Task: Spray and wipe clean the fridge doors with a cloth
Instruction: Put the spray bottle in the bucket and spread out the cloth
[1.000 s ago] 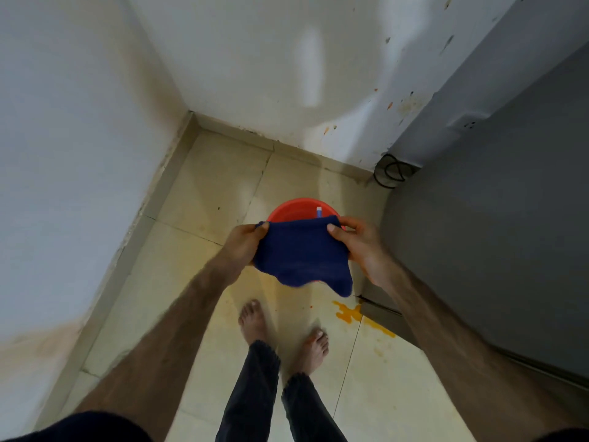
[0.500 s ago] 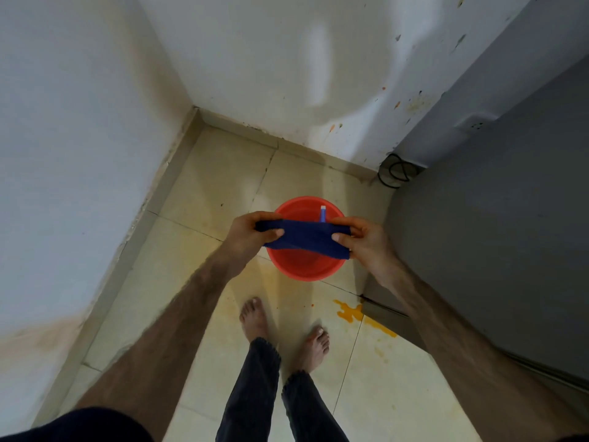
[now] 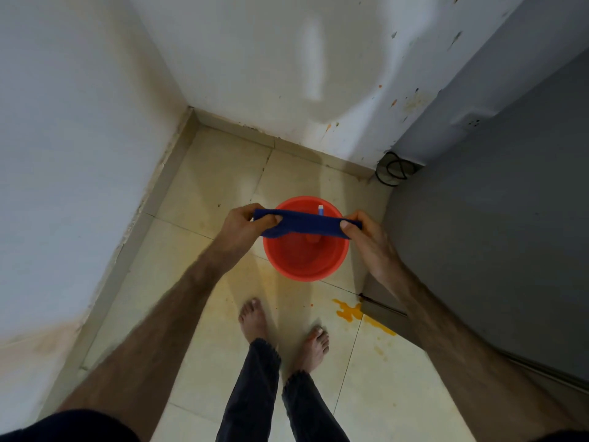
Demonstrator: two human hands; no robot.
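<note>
Cloth at frame centre, pulled taut above bucket, left hand and right hand each pinching an end. Best folded into a flat pad before turning to fridge, at right.

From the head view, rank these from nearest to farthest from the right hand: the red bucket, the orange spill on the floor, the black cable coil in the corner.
1. Round red plastic bucket: just left of the right hand, under the blue cloth.
2. Orange spill on the tiled floor: below the hand, beside the fridge base.
3. Black cable coil: up in the corner, beside the fridge.
</note>
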